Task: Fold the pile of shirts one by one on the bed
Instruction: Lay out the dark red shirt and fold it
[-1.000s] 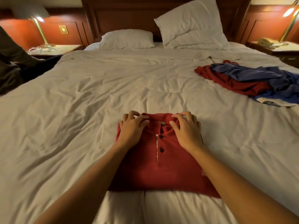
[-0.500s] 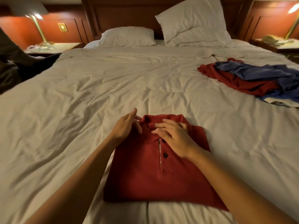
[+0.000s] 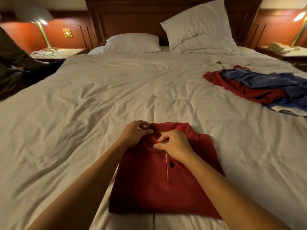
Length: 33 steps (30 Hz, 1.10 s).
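Note:
A red polo shirt point(image 3: 149, 183) lies folded into a rectangle near the front of the bed point(image 3: 99, 103), collar facing the headboard, button placket up. My left hand point(image 3: 134, 133) pinches the left side of the collar with curled fingers. My right hand point(image 3: 174, 145) pinches the collar just above the placket. A loose pile of shirts point(image 3: 259, 87), red under blue with a pale one at the bottom, lies on the bed's right side.
Two white pillows point(image 3: 197, 30) lean against the wooden headboard. Nightstands with lit lamps point(image 3: 41, 22) stand on both sides; the left one holds white cables. Dark clothing of a person point(image 3: 11, 63) sits at the left edge of the bed.
Both hands went from lying spread over the collar to pinching it. The right hand slid left toward the placket, and the left hand shifted to the collar's left edge.

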Each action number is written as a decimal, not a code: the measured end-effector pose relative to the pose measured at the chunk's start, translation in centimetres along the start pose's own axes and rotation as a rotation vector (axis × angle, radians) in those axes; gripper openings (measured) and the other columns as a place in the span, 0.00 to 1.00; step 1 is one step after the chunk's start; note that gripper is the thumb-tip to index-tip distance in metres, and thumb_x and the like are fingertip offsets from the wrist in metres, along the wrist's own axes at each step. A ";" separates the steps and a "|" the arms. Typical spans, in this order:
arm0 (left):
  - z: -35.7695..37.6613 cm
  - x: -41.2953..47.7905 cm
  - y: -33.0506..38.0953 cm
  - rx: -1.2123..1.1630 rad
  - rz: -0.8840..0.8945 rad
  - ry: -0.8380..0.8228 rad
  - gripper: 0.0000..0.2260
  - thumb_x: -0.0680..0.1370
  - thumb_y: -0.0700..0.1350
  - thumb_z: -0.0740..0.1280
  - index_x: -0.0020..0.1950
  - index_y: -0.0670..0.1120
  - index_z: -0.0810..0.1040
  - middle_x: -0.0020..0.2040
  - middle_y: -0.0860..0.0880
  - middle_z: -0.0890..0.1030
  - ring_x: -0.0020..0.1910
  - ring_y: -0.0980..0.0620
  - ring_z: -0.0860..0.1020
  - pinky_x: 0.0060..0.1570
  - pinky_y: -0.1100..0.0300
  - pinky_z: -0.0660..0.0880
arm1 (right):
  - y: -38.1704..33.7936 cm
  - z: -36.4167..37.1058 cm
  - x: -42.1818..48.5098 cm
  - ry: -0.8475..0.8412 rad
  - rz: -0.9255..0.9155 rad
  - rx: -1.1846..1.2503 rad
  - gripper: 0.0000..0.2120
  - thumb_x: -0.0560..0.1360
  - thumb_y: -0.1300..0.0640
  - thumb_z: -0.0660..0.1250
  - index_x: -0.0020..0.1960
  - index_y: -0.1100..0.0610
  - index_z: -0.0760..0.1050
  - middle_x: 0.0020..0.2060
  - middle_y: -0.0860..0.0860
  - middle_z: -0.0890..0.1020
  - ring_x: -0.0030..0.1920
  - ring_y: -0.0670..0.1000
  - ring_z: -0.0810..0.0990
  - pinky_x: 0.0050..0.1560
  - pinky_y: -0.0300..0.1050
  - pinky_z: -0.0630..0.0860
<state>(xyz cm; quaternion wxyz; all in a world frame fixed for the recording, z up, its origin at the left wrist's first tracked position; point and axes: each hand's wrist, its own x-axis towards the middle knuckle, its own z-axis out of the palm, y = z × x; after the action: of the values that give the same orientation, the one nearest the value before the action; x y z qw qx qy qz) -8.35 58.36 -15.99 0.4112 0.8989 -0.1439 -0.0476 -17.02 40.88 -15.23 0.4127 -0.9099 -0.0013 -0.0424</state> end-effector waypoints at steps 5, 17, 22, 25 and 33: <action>0.1 0.7 -0.4 0.060 -0.004 -0.002 0.05 0.75 0.49 0.74 0.49 0.50 0.84 0.43 0.48 0.84 0.43 0.51 0.81 0.48 0.56 0.76 | 0.6 -2.6 0.5 0.010 -0.083 -0.168 0.10 0.70 0.39 0.74 0.44 0.45 0.84 0.42 0.38 0.79 0.49 0.40 0.77 0.63 0.53 0.71; -0.8 1.3 -1.2 -0.118 0.030 0.018 0.07 0.80 0.49 0.69 0.42 0.49 0.80 0.35 0.53 0.79 0.30 0.63 0.74 0.34 0.69 0.69 | 8.2 -7.4 4.7 0.173 -0.024 0.040 0.24 0.73 0.42 0.72 0.33 0.62 0.73 0.27 0.53 0.74 0.29 0.46 0.70 0.36 0.46 0.70; -0.3 2.3 -1.7 0.170 -0.063 -0.054 0.15 0.82 0.56 0.62 0.42 0.48 0.78 0.37 0.51 0.79 0.39 0.51 0.76 0.48 0.52 0.70 | 8.7 -7.4 4.9 0.089 0.031 -0.164 0.29 0.77 0.39 0.65 0.29 0.59 0.63 0.24 0.52 0.67 0.27 0.49 0.66 0.34 0.49 0.66; 0.4 2.3 -1.7 0.350 -0.075 -0.013 0.20 0.83 0.60 0.57 0.36 0.50 0.71 0.34 0.53 0.76 0.38 0.51 0.74 0.53 0.49 0.65 | 8.3 -7.4 5.0 0.102 0.079 -0.216 0.30 0.78 0.38 0.64 0.29 0.59 0.63 0.24 0.53 0.69 0.27 0.51 0.69 0.34 0.50 0.68; -3.5 -0.1 -3.4 0.194 -0.095 -0.062 0.14 0.79 0.57 0.68 0.47 0.48 0.82 0.42 0.51 0.82 0.42 0.52 0.79 0.40 0.61 0.71 | 9.3 -11.3 1.8 -0.073 0.244 0.095 0.18 0.74 0.44 0.73 0.37 0.59 0.80 0.34 0.48 0.83 0.39 0.48 0.81 0.45 0.42 0.74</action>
<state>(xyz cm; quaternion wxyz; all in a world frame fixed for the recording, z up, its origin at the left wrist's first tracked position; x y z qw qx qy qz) -7.02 63.06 -16.31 0.3150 0.9383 -0.1176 -0.0809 -15.76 26.18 -14.69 0.4572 -0.8836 0.0925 0.0417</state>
